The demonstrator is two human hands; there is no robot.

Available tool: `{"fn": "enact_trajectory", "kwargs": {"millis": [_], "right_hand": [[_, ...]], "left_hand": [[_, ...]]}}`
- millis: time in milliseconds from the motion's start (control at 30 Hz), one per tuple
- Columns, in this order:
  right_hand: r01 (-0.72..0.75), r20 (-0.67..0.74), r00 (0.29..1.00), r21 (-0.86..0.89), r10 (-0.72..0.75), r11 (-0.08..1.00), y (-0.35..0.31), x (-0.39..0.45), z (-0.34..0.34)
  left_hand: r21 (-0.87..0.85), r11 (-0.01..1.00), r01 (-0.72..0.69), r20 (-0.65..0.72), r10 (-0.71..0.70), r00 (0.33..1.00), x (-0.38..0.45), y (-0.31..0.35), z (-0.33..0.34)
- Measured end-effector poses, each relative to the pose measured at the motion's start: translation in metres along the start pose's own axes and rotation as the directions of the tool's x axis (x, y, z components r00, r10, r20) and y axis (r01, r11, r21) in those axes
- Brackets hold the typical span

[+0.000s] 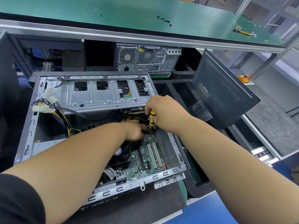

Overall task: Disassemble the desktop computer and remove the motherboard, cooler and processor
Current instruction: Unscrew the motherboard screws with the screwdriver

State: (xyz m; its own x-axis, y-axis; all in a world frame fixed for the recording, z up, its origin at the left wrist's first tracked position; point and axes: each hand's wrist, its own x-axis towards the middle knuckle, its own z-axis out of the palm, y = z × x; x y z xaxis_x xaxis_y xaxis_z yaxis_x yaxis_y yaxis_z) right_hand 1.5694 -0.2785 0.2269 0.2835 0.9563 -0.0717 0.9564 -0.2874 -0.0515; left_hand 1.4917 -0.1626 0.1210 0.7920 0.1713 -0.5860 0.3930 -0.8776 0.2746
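Note:
An open desktop case [34, 117] lies on its side in front of me. Inside it sits the green motherboard [145, 160] with white slots, and a black cooler fan [123, 155] shows partly under my left forearm. My right hand [161, 110] grips a yellow-and-black screwdriver [152, 118], held upright with its tip down on the board's far end. My left hand [137, 130] reaches deep into the case beside that tip; its fingers point toward the screwdriver and are partly hidden. The processor is not visible.
A silver drive cage [100, 92] spans the case's far side, with loose power cables [53, 110] at left. A second computer [148, 58] stands behind. A removed black side panel [223, 91] leans at right. Small screws [165, 20] and pliers [242, 31] lie on the green bench.

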Motion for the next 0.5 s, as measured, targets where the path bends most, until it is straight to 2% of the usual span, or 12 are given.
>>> {"fn": "enact_trajectory", "kwargs": {"millis": [133, 333, 500], "right_hand": [[0.011, -0.015, 1.0, 0.096, -0.009, 0.995, -0.0026, 0.0001, 0.0009], [-0.072, -0.031, 0.996, 0.196, 0.08, 0.978, -0.0031, 0.0017, 0.0018], [-0.105, 0.002, 0.994, 0.171, 0.106, 0.98, -0.0031, 0.0, -0.0025]], "left_hand": [[-0.003, 1.0, -0.006, -0.009, 0.006, 1.0, -0.0004, -0.002, 0.0], [-0.002, 1.0, -0.002, -0.009, 0.002, 1.0, -0.0037, 0.0004, -0.0012], [-0.007, 1.0, -0.004, -0.008, 0.004, 1.0, -0.0036, 0.0017, -0.0024]]}}
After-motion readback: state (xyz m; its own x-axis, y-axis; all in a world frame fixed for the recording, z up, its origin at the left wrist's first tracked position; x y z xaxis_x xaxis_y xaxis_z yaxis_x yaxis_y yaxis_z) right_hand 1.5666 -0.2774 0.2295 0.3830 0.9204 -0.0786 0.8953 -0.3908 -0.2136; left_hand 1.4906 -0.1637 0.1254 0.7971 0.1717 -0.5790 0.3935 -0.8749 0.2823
